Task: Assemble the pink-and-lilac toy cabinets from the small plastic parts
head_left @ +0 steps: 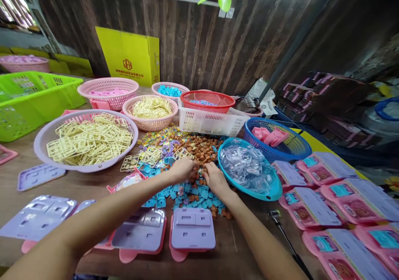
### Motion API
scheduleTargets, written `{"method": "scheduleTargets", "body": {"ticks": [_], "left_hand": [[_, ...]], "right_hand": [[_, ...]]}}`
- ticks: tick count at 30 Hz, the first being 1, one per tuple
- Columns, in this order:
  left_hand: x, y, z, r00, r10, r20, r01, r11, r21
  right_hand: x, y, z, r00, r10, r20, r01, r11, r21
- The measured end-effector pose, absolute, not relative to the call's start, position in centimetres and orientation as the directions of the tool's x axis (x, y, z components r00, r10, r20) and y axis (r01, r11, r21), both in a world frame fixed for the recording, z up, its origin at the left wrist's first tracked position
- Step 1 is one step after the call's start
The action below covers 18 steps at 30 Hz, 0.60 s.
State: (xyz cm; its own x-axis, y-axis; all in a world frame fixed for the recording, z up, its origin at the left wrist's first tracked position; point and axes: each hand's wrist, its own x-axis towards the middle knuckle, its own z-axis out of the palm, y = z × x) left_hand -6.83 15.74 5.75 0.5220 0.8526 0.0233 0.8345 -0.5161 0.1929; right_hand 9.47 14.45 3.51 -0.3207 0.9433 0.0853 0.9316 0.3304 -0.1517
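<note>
My left hand (186, 168) reaches into the pile on the table, its fingers curled and pressed together beside the small brown plastic pieces (204, 149). Close to its right, my right hand (215, 178) has bent fingers pinched at the edge of the same pieces. What either set of fingertips holds is too small to make out. Blue plastic pieces (199, 195) lie spread below both wrists. Nearer to me sit purple-and-pink plastic cases (193, 229), partly covered on the left by my left forearm.
A teal basin (274, 192) of clear plastic parts stands right of my right hand. Left is a lavender basin (40, 147) of cream frames. Finished-looking pink-and-purple cases (314, 209) fill the right side. A black-handled tool (285, 236) lies near my right forearm. Several baskets line the back.
</note>
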Motion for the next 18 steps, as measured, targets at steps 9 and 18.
{"method": "scheduleTargets", "body": {"ticks": [9,18], "left_hand": [[-9.1,15.1,6.7,0.491,0.871,0.023,0.841,-0.481,0.249],[-9.2,13.8,5.0,0.592,0.794,-0.138,0.797,-0.552,0.245]], "right_hand": [[8.7,15.5,4.1,-0.298,0.954,-0.034,0.950,0.292,-0.112],[8.8,14.9,4.2,-0.340,0.940,-0.028,0.931,0.333,-0.148]]}}
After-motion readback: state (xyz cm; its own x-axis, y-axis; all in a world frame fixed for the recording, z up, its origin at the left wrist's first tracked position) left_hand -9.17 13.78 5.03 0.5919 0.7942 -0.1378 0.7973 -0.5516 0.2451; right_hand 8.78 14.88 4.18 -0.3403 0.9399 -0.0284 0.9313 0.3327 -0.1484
